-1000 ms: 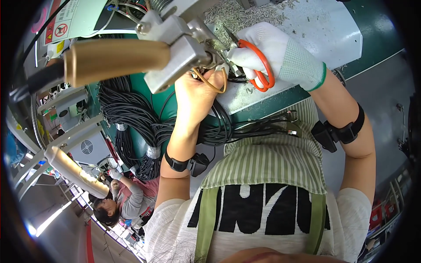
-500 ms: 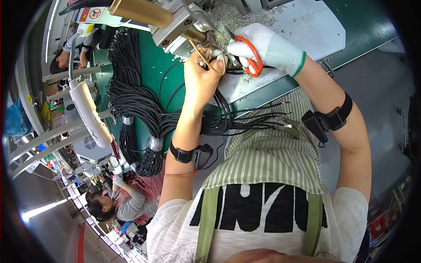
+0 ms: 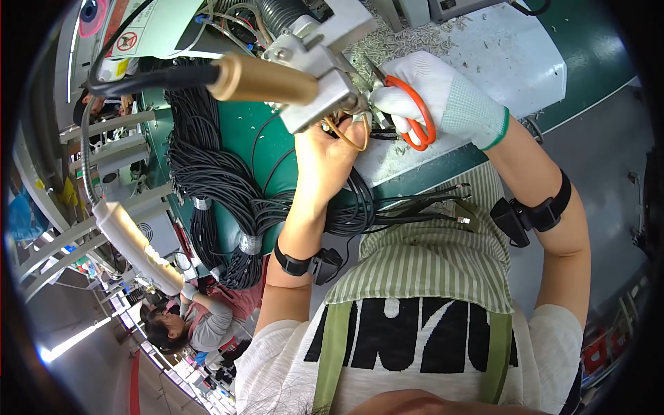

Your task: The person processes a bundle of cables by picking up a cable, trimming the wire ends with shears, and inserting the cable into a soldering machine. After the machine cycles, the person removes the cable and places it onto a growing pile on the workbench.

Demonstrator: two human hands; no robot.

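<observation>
Your gloved right hand [image 3: 439, 100], upper right of centre, is closed around a red-handled tool [image 3: 429, 123]. Your bare left hand [image 3: 324, 160] bends under the metal machine head [image 3: 319, 104], top centre; its fingertips are hidden, so I cannot tell its grip. Black cables [image 3: 207, 162] lie left of centre.

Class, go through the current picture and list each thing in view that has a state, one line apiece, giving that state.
Left hand: bare, partly hidden at the metal block
Right hand: gloved, closed on the tool's handles
Red-handled tool: held; open or shut unclear
Black cables: bundled, tied
Work lamp: lit
Small scraps: loose, scattered
Striped apron: worn
</observation>
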